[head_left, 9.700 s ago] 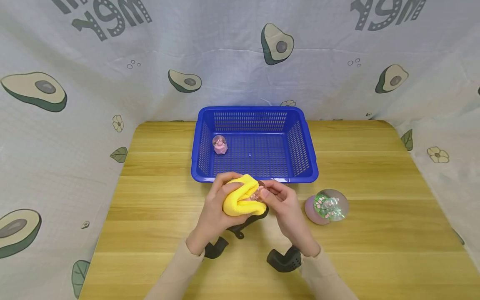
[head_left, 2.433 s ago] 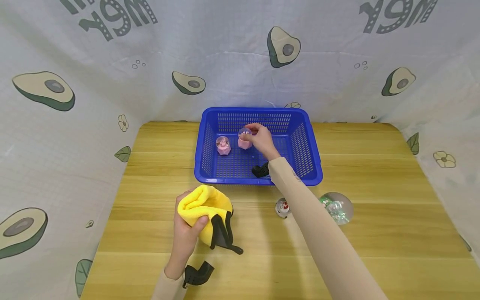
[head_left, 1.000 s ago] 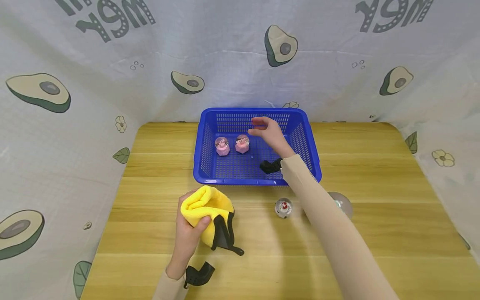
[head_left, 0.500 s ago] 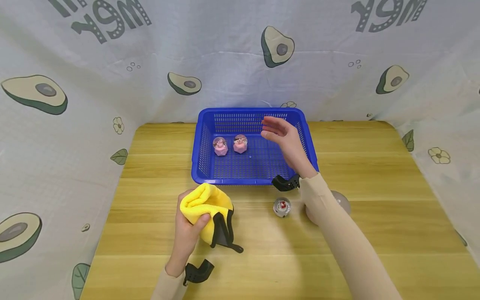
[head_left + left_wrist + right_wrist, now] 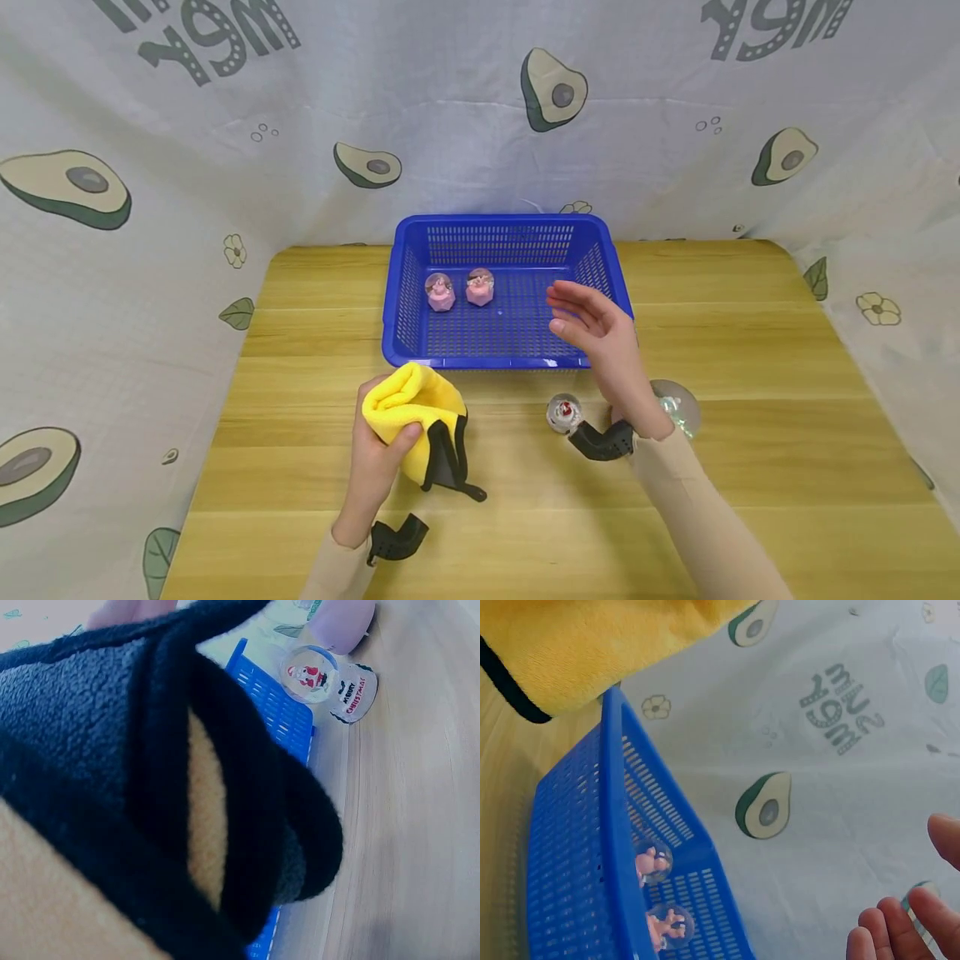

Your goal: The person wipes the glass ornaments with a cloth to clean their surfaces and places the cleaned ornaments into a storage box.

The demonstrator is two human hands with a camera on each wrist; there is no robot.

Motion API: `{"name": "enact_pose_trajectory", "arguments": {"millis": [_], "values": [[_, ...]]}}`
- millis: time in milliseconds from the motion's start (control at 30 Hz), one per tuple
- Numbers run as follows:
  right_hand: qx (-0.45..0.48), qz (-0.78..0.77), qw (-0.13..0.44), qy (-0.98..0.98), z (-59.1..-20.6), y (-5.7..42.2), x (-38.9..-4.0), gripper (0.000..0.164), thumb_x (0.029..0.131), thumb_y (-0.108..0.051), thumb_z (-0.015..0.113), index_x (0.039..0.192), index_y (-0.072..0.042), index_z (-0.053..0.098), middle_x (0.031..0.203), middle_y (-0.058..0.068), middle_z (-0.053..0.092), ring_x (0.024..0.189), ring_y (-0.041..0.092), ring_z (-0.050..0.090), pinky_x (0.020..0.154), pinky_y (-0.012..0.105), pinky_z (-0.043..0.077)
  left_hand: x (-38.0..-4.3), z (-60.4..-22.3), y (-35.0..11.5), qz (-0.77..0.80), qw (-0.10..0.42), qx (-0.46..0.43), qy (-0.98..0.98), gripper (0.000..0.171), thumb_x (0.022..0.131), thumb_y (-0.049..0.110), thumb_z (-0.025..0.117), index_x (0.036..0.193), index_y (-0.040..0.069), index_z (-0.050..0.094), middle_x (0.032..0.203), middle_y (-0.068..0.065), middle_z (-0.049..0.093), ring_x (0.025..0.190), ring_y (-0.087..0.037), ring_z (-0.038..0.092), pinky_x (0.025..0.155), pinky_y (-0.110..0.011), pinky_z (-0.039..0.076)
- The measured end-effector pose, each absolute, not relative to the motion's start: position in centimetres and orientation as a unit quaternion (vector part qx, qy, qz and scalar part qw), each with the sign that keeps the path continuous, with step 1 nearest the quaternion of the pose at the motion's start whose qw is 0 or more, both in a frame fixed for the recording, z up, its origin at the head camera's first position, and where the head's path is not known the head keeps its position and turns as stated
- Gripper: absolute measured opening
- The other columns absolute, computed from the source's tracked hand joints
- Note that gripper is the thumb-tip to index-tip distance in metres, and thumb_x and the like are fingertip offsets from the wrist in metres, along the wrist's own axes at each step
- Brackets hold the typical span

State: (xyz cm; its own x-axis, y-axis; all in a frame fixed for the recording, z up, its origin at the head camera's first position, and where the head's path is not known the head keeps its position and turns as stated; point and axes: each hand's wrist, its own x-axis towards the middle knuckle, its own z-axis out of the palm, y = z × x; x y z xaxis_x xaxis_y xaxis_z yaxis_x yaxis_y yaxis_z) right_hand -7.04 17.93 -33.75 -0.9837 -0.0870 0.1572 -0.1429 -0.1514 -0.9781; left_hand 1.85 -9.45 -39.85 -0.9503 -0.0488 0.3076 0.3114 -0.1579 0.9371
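My left hand (image 5: 378, 446) grips a folded yellow cloth (image 5: 412, 404) with dark edging, thumb in front, left of the table's middle. Over the front right of the blue basket (image 5: 498, 364) is my right hand (image 5: 603, 342), its fingers loosely bent and holding nothing. Two small pink-based snow globes (image 5: 440, 293) stand side by side in the basket's left half. Nearest the right hand on the table is a small Christmas snow globe (image 5: 562, 412); the left wrist view shows its white base with red lettering. A larger snow globe (image 5: 678, 407) stands behind the right wrist, partly hidden.
The wooden table (image 5: 300, 400) carries everything. A white curtain (image 5: 465, 108) with avocado prints hangs behind and at both sides. Black camera mounts (image 5: 397, 537) stick out from both wrists.
A second pink snow globe was set in the basket and let go. My right hand has since drawn back right and toward the front. My left hand keeps the cloth, nearly still.
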Motion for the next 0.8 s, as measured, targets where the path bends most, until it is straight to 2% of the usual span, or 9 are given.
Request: {"name": "enact_pose_trajectory", "arguments": {"millis": [333,500,800], "values": [[0.069,0.765,0.053,-0.638,-35.4,20.1,-3.1,0.043,0.085,0.018,0.057,0.127,0.013,0.050,0.124,0.016,0.058,0.116,0.027,0.054,0.098,0.032,0.042,1.8,-40.2,-9.5,-0.754,0.115,-0.104,-0.639,0.049,0.083,0.010,0.070,0.124,0.001,0.044,0.119,-0.008,0.052,0.102,-0.018,0.053,0.084,-0.024,0.048],[0.054,0.771,0.069,-0.630,-36.6,20.8,-1.5,0.042,0.083,0.022,0.055,0.124,0.016,0.050,0.120,0.013,0.061,0.112,0.024,0.057,0.097,0.031,0.044,1.8,-40.2,-9.3,-0.754,0.110,-0.099,-0.640,0.051,0.083,0.010,0.070,0.124,-0.001,0.044,0.117,-0.007,0.052,0.100,-0.018,0.052,0.083,-0.023,0.048],[0.018,0.757,0.056,-0.651,-38.5,21.1,0.9,0.040,0.085,0.016,0.059,0.124,0.013,0.050,0.121,0.007,0.061,0.114,0.018,0.056,0.098,0.027,0.043,1.8,-40.2,-9.1,-0.754,0.109,-0.103,-0.640,0.050,0.083,0.009,0.070,0.125,0.001,0.045,0.118,-0.007,0.052,0.101,-0.018,0.053,0.084,-0.024,0.048]]}}
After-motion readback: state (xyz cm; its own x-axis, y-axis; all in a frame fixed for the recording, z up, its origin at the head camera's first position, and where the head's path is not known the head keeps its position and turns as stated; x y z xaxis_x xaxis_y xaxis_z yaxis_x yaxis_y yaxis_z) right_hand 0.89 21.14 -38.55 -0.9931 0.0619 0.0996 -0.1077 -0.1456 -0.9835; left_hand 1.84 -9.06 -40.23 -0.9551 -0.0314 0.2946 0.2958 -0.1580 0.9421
